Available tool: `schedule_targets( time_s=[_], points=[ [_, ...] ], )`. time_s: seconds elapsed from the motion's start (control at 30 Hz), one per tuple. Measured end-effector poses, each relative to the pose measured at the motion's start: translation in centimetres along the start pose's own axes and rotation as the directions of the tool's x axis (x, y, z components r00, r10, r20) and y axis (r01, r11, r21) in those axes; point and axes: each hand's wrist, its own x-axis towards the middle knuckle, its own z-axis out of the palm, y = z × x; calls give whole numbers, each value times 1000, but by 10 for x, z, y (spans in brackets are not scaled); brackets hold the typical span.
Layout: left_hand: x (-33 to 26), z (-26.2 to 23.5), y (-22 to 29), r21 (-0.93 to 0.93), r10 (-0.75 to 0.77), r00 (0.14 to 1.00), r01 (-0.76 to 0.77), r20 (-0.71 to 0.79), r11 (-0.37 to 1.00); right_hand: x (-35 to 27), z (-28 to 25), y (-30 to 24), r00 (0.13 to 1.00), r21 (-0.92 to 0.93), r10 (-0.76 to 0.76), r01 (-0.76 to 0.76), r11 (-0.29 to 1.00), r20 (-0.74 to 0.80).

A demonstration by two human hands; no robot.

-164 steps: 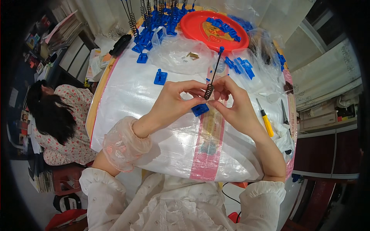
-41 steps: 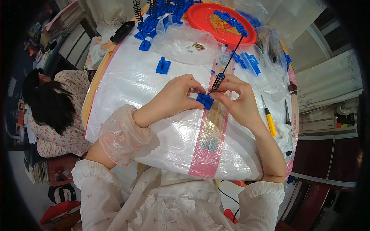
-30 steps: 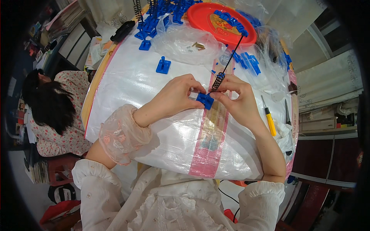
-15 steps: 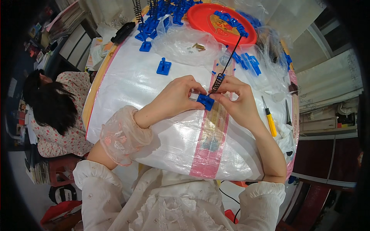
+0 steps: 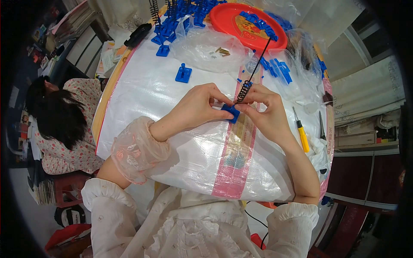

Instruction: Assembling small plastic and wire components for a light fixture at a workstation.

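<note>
Head view: I see both bare hands near the middle of the frame, over a white sheet [image 5: 146,86]. On the left hand [image 5: 200,103], thumb and index finger are closed on a small blue base [image 5: 232,117] just right of centre. On the right hand [image 5: 267,105], thumb and fingertips pinch the lower end of a black coiled rod [image 5: 244,91], which slants toward the upper right. Fingers hide where rod and base meet, so I cannot tell whether they are joined. Another blue stand [image 5: 183,75] sits alone, up and left of the hands. Toward the top I make out a red tray [image 5: 223,26] bearing blue parts; at right lies a yellow-handled screwdriver [image 5: 303,137].
</note>
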Motion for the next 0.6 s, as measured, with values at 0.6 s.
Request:
schedule_targets(
  time_s=[0.6],
  points=[
    [2, 4, 3, 63, -47, 998, 49, -37, 997, 0, -1, 3, 1000, -3, 5, -5, 1000, -1]
  ],
)
